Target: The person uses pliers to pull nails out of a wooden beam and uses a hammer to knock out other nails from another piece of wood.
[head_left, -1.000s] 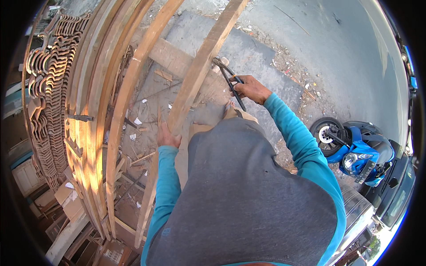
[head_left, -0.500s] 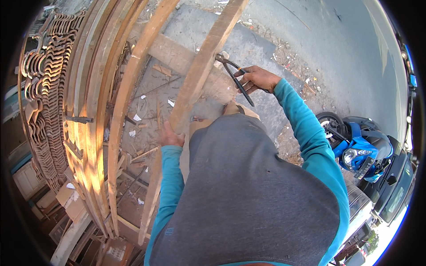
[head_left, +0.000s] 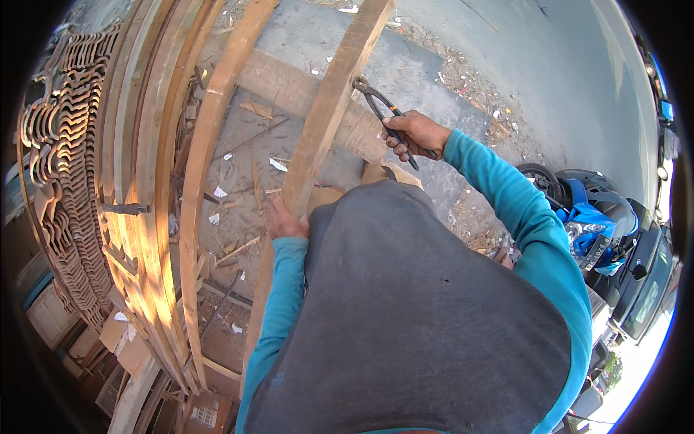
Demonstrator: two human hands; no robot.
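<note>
My right hand (head_left: 417,134) is closed around the handles of black pincers (head_left: 376,97) with orange bands. The jaws of the pincers are at the right side of a long wooden beam (head_left: 334,95); whether they grip a nail there is too small to tell. The beam slants up and away from beside my body. Lower down, my left hand (head_left: 286,219) is wrapped around this beam, fingers on its far side partly hidden.
Another beam (head_left: 205,137) stands left of mine, with several stacked timbers (head_left: 144,145) beyond it. Curved roof tiles (head_left: 72,159) are piled at the far left. Wood scraps (head_left: 256,111) litter the ground. A blue motorbike (head_left: 589,224) stands at the right.
The handles of the pincers have come closer together as my right hand tightened. My left hand stays on the beam, and the view has shifted slightly.
</note>
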